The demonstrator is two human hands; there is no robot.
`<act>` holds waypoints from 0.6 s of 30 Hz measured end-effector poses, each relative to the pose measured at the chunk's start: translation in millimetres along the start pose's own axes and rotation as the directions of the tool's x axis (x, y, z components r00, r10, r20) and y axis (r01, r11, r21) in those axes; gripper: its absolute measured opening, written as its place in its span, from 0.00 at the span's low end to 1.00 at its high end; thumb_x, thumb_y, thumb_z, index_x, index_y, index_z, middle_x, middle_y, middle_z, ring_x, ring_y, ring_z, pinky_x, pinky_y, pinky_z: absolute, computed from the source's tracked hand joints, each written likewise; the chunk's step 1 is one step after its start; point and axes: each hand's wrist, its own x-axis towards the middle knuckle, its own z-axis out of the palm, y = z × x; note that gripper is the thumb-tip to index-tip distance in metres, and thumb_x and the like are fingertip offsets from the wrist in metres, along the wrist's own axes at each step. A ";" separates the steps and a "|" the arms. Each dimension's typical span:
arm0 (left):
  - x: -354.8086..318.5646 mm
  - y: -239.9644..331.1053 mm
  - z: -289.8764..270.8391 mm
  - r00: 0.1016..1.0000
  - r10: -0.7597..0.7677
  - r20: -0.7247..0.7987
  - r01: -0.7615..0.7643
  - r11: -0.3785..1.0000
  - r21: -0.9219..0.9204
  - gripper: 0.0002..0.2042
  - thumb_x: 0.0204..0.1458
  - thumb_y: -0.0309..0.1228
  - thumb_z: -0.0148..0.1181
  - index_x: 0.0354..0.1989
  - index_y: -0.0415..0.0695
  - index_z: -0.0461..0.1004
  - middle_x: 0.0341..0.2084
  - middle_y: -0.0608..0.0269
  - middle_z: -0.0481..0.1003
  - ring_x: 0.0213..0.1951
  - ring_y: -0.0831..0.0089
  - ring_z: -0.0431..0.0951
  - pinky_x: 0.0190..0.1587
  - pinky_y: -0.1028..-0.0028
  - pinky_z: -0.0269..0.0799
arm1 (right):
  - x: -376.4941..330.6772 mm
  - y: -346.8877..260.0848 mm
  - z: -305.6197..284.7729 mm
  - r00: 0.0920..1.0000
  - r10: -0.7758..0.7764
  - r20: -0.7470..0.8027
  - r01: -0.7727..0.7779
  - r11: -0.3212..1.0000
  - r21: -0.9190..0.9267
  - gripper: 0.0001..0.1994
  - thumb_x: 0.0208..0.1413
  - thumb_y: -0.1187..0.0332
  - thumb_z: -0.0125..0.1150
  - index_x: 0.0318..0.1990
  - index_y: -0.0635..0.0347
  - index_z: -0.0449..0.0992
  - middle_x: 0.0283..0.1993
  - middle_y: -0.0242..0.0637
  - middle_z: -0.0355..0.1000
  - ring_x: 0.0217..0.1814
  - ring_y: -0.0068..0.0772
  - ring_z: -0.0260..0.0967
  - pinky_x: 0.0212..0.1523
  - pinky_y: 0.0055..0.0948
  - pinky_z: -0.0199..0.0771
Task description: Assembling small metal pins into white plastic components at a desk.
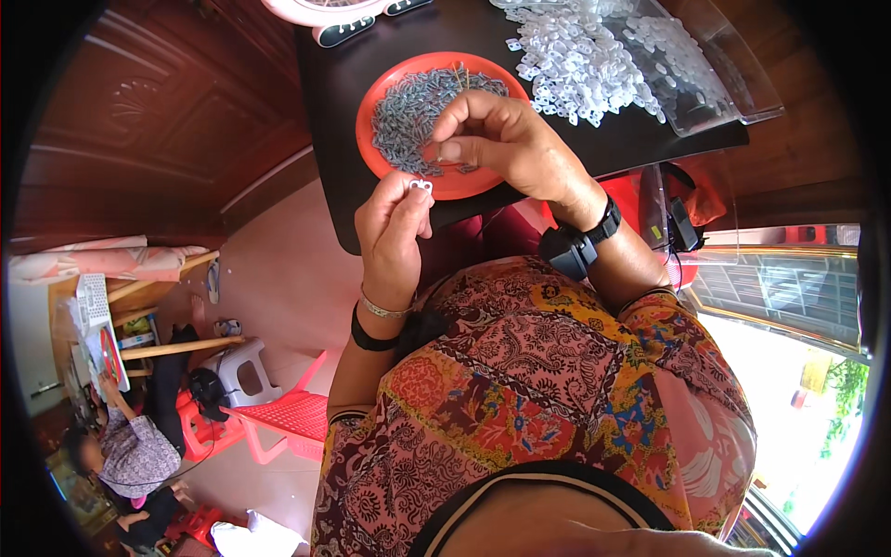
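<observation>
My left hand (392, 223) is closed, pinching a small white plastic piece with holes (421, 185) between thumb and fingers, just off the near rim of an orange-red plate (458, 188). Many small grey pieces that look like screws (408, 116) fill the plate. Over its right side, my right hand (520, 144) has thumb and forefinger brought together. Something tiny may be at those fingertips, but it is too small to make out. A loose heap of white plastic pieces (580, 70) lies right of the plate, like the one in my left hand.
A clear plastic tray (691, 116) with more white pieces stands at the dark table's (339, 176) right edge. A pink object with shoe-like shapes (339, 19) sits at the back. Left behind are a red chair (292, 408), a grey stool (251, 367) and another person (139, 455).
</observation>
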 end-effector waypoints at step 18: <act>-5.1 8.4 13.1 0.994 -0.049 0.100 0.033 0.987 0.154 0.08 0.54 0.27 0.48 0.23 0.39 0.65 0.16 0.71 0.61 0.18 0.84 0.57 0.22 0.82 0.53 | -17.3 -0.1 2.6 0.989 -0.109 0.098 0.120 0.986 -0.113 0.04 0.55 0.79 0.57 0.38 0.63 0.72 0.38 0.29 0.71 0.41 0.18 0.68 0.44 0.20 0.71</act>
